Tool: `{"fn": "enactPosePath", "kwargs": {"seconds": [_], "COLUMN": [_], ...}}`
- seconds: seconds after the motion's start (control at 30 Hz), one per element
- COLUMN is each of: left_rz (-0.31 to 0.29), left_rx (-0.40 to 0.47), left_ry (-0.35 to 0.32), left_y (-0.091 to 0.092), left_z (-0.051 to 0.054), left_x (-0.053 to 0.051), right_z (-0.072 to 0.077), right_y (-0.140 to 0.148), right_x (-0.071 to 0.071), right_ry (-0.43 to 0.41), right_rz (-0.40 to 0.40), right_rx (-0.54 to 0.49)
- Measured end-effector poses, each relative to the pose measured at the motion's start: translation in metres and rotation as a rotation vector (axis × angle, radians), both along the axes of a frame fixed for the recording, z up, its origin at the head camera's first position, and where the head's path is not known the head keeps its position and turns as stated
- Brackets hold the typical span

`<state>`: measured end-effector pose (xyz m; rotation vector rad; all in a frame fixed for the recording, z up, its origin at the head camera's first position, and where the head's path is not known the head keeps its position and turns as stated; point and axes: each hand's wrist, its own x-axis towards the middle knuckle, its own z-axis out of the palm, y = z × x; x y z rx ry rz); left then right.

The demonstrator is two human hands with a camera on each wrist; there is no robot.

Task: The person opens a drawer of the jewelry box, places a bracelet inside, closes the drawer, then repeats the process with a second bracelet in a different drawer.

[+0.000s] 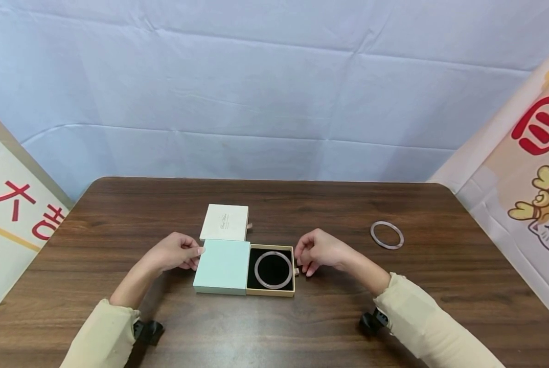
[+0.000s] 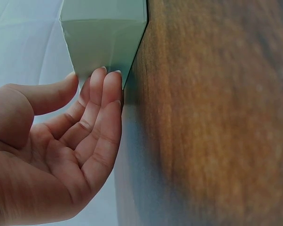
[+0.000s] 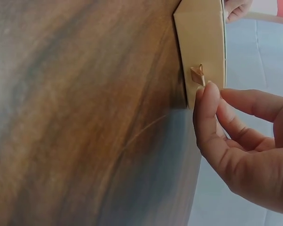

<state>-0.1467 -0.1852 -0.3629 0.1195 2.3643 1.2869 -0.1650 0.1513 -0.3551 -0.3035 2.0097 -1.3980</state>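
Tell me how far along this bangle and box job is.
Done: the drawer is slid open from its cover, a bangle lying inside. In hand: the left hand touches the cover; the right hand is at the tab, grip unclear. Left, perhaps: closing the open drawer and boxing the second bangle, loose on the table.

Dark brown wooden table (image 1: 339, 327) with rounded corners, creased pale blue cloth (image 1: 256, 92) hanging behind, white printed banner (image 1: 3, 266) at left, peach printed banner (image 1: 500, 174) at right, soft light shining on wood
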Motion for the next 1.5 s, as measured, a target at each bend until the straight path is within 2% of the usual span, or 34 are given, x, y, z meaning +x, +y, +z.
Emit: {"fn": "enactPosePath", "kwargs": {"seconds": [0.33,0.87,1.5], "left_rz": [0.001,-0.003,0.006], "left_rx": [0.002,0.01,0.016], "left_ry": [-0.003,0.007,-0.004], "left_y": [0.0,0.0,0.0], "left_z": [0.0,-0.001,-0.001], "left_x": [0.001,0.001,0.0], "right_z": [-0.008,-0.014,-0.014], "right_y": [-0.001,-0.003,-0.007], "right_x": [0.003,0.004,0.006], "right_ry": [-0.048,-0.055,-0.045], "right_rz": [0.014,0.036,0.014], "right_rx": [-0.025,-0.032,-0.019]}}
